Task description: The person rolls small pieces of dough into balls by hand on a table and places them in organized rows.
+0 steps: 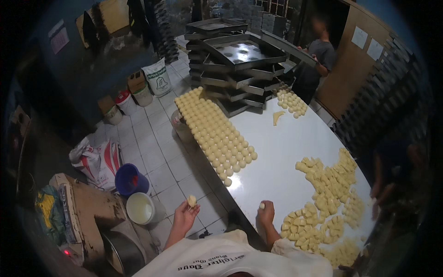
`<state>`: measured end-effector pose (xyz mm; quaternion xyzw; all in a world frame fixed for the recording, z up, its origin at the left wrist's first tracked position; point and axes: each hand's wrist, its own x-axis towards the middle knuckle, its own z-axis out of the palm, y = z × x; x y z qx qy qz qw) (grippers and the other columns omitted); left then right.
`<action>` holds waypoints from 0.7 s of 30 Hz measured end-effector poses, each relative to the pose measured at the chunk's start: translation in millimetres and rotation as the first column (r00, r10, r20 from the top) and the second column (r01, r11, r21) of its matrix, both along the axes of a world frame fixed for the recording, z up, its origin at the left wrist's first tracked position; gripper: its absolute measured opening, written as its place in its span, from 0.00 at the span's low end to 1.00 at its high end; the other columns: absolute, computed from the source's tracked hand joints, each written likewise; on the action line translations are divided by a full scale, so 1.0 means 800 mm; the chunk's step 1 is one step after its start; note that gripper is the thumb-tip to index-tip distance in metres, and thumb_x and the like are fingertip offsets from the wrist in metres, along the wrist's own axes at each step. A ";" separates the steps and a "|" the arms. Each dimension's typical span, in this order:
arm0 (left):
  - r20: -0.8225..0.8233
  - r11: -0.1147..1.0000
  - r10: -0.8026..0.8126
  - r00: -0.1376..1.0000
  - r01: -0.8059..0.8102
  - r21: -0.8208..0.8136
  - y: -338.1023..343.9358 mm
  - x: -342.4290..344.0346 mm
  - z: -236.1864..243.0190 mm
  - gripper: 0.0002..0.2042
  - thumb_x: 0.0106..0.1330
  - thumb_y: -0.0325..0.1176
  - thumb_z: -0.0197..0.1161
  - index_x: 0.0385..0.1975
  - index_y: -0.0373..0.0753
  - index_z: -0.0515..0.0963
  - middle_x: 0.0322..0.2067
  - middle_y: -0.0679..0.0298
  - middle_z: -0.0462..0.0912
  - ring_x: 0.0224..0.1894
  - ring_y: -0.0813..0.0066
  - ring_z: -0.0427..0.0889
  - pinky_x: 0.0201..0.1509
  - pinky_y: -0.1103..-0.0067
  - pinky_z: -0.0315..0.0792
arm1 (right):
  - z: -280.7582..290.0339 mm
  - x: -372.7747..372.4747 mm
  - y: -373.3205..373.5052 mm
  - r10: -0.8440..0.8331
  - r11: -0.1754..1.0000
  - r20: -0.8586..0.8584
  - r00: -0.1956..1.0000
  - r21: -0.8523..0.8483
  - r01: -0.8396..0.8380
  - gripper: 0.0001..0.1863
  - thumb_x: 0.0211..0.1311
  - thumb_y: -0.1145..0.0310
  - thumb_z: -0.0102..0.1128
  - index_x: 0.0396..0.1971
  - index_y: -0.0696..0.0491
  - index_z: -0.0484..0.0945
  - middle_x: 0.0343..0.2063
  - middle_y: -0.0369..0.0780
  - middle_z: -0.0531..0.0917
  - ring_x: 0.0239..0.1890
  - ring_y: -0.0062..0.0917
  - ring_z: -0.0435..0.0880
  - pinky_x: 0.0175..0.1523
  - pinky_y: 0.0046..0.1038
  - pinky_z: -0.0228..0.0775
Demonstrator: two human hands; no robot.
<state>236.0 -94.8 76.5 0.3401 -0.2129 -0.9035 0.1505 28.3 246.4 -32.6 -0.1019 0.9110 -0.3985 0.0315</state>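
My left hand (184, 217) is raised off the table's left edge, over the floor. A pale yellow lump of dough (191, 201) sits at its fingertips. On the white tabletop (263, 175), my right hand (266, 215) is closed in a fist, with a small bit of dough (262, 206) showing at its top. Cut dough pieces (302, 224) lie in a loose heap just right of that hand. Beyond my hands, round dough balls (217, 131) stand in tight rows along the table's left side.
Dark metal trays (244, 51) are stacked crosswise at the table's far end. There a co-worker (318, 57) holds another tray (288, 48) near more dough balls (291, 102). On the floor at left stand a blue bucket (131, 180), a white bucket (140, 207) and sacks (99, 161).
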 end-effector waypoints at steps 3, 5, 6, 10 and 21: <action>-0.010 0.999 -0.032 0.999 0.032 0.004 0.012 0.006 0.026 0.19 0.84 0.42 0.56 0.64 0.37 0.74 0.57 0.59 0.81 0.59 0.56 0.82 0.66 0.61 0.78 | 0.030 0.006 -0.029 0.166 0.975 0.150 0.975 -0.171 -0.140 0.26 0.61 0.65 0.77 0.59 0.57 0.84 0.49 0.49 0.91 0.50 0.38 0.92 0.55 0.38 0.85; -0.014 0.999 -0.033 0.999 0.033 0.003 0.019 0.010 0.050 0.19 0.84 0.44 0.56 0.65 0.39 0.74 0.58 0.60 0.80 0.60 0.56 0.82 0.67 0.60 0.77 | 0.170 0.063 -0.111 0.337 0.918 0.207 0.918 -0.289 -0.272 0.27 0.67 0.56 0.77 0.59 0.55 0.81 0.48 0.47 0.91 0.48 0.34 0.92 0.55 0.36 0.84; -0.032 0.998 -0.058 0.998 0.059 0.001 0.026 0.006 0.061 0.20 0.84 0.45 0.56 0.66 0.40 0.73 0.59 0.61 0.80 0.61 0.57 0.81 0.68 0.60 0.76 | 0.211 0.090 -0.135 0.394 0.897 0.171 0.903 -0.287 -0.337 0.28 0.66 0.55 0.77 0.58 0.56 0.79 0.48 0.47 0.90 0.48 0.37 0.91 0.56 0.37 0.82; -0.296 0.971 -0.236 0.926 0.235 -0.038 0.028 -0.003 0.067 0.18 0.84 0.49 0.56 0.63 0.45 0.75 0.51 0.70 0.84 0.50 0.75 0.84 0.50 0.74 0.81 | 0.268 0.164 -0.207 0.537 0.786 -0.287 0.793 -0.170 -0.594 0.26 0.61 0.59 0.78 0.56 0.53 0.82 0.58 0.48 0.81 0.64 0.49 0.76 0.68 0.47 0.68; -0.138 0.866 -0.401 0.905 0.326 -0.379 0.027 0.085 0.132 0.24 0.84 0.55 0.54 0.58 0.36 0.76 0.39 0.66 0.83 0.29 0.81 0.82 0.23 0.85 0.69 | 0.265 0.161 -0.220 0.651 0.722 0.215 0.728 -0.470 -0.507 0.25 0.75 0.73 0.63 0.69 0.56 0.74 0.56 0.41 0.84 0.59 0.31 0.86 0.63 0.37 0.82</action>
